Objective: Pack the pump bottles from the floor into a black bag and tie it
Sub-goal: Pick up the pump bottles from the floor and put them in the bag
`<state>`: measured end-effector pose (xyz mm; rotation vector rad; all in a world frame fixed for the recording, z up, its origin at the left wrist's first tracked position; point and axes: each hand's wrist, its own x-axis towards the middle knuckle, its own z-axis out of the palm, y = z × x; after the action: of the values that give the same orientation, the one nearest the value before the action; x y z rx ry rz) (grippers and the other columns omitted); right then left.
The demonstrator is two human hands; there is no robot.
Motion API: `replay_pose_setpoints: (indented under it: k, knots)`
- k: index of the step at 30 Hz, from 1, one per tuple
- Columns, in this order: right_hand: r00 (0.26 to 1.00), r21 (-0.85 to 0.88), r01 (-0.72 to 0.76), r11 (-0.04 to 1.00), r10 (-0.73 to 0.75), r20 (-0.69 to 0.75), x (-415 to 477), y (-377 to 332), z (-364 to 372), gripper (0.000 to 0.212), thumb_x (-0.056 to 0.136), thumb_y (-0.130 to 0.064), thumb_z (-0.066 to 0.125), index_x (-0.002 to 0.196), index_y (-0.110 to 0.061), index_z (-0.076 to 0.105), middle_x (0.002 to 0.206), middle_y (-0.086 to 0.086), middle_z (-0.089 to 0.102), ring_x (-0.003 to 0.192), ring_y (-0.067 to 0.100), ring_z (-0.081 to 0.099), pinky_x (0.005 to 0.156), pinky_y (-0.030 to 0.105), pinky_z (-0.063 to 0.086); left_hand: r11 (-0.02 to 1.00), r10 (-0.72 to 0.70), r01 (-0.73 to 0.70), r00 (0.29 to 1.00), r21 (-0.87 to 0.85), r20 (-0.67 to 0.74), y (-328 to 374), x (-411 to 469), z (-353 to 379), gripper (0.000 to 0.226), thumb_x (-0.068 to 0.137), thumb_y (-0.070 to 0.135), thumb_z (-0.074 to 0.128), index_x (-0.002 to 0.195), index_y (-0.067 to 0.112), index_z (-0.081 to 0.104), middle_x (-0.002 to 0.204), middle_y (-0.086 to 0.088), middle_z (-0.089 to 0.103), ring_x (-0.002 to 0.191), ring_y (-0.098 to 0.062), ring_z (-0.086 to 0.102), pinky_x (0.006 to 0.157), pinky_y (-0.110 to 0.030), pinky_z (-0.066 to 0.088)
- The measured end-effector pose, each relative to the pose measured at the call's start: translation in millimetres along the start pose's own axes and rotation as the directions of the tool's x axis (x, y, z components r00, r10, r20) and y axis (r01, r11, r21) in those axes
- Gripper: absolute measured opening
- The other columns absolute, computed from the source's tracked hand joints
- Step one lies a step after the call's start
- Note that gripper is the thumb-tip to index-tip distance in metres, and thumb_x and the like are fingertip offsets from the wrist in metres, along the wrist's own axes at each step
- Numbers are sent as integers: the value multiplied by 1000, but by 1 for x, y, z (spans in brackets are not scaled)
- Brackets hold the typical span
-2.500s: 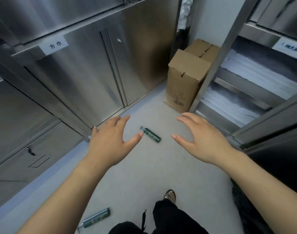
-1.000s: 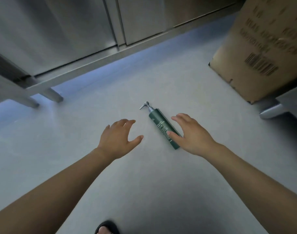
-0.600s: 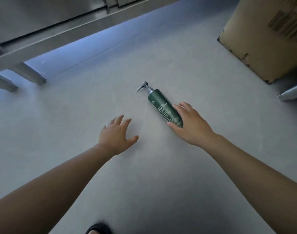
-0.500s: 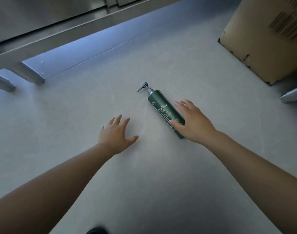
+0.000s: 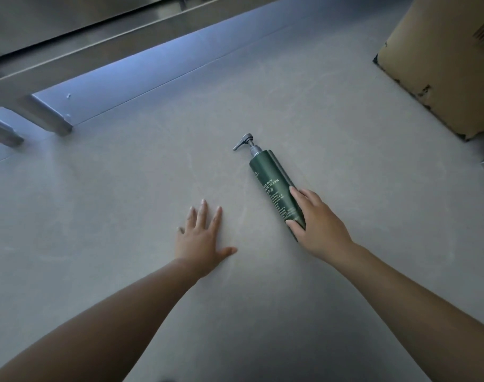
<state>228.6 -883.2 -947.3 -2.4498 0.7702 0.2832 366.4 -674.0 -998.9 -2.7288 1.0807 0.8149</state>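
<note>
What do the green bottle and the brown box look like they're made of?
Green pump bottle: probably plastic, though coated metal is possible; smooth satin body with a soft highlight and a grey, metallic-looking pump. Brown box: corrugated cardboard, matte, with scuffed, torn lower edges.

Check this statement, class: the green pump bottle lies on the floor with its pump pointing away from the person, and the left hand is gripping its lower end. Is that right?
Not quite. The head view shows the right hand gripping the lower end of the green pump bottle; the left hand is spread flat on the floor beside it. The rest holds.
</note>
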Motion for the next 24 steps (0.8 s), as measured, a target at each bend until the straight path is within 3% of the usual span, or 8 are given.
replay_pose_setpoints:
  k: [11, 16, 24]
  knots:
    - [999, 24, -50, 998, 50, -6, 45, -26, 4, 83, 85, -36, 62, 149, -30, 9, 134, 7, 40, 115, 30, 45, 89, 42, 46, 998, 53, -53, 999, 42, 13, -14, -5, -13, 83, 84, 71, 31, 148, 33, -5, 160, -2, -11, 147, -24, -1, 114, -45, 23]
    - [998, 42, -50, 998, 48, 35, 31, -22, 5, 81, 85, -24, 56, 149, -32, 7, 133, 11, 40, 113, 32, 43, 94, 41, 43, 999, -23, 23, 1000, 28, 15, -26, -18, -23, 79, 85, 68, 32, 148, 34, 0, 160, -1, 2, 146, -22, 8, 113, -47, 26]
    - [998, 25, -41, 999, 39, 57, 6, -16, 11, 86, 81, -30, 62, 149, -34, 9, 119, 12, 48, 105, 31, 48, 88, 39, 46, 995, -87, 88, 996, 52, -15, -25, -46, -39, 75, 87, 66, 33, 148, 34, 4, 160, -1, 9, 146, -22, 12, 112, -49, 28]
